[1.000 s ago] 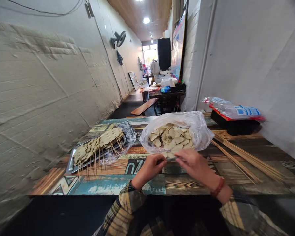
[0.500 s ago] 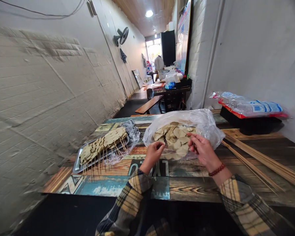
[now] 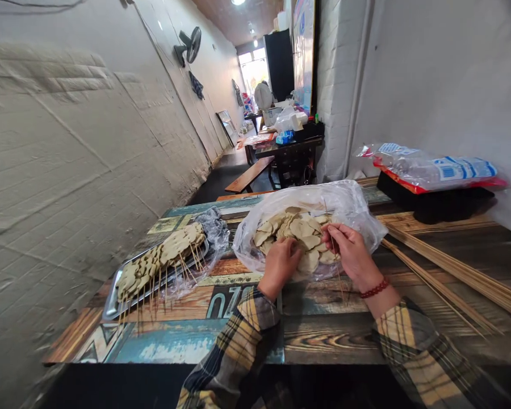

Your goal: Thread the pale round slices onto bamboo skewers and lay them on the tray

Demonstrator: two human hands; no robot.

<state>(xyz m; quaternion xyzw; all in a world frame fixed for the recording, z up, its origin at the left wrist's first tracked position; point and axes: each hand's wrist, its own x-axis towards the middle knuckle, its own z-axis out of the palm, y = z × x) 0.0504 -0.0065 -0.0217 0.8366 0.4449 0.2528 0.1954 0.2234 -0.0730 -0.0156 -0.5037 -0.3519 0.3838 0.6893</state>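
A clear plastic bag (image 3: pixel 293 196) lies open on the table, full of thin, pale beige slices (image 3: pixel 303 228) whose kind I cannot make out. My left hand (image 3: pixel 281 261) is at the near side of the pile, its fingers curled together against the slices; what they pinch is hidden. To its right, my right hand (image 3: pixel 350 250) is closed on a thin wooden skewer (image 3: pixel 339 278), held roughly upright over the bag's right side. On the left, a metal tray (image 3: pixel 111 304) carries skewered slices (image 3: pixel 164 253) in a row, their sticks pointing toward me.
Loose wooden skewers (image 3: pixel 447 267) lie on the table at the right. Behind them sits a black container (image 3: pixel 434 207) with a plastic package (image 3: pixel 443 167) on top. A crumpled plastic bag (image 3: pixel 213 227) touches the tray. Farther back are a bench (image 3: pixel 249 175) and another table (image 3: pixel 289 149).
My left hand has moved right and forward onto the slices. My right hand still holds the skewer, at nearly the same place. The view has shifted slightly.
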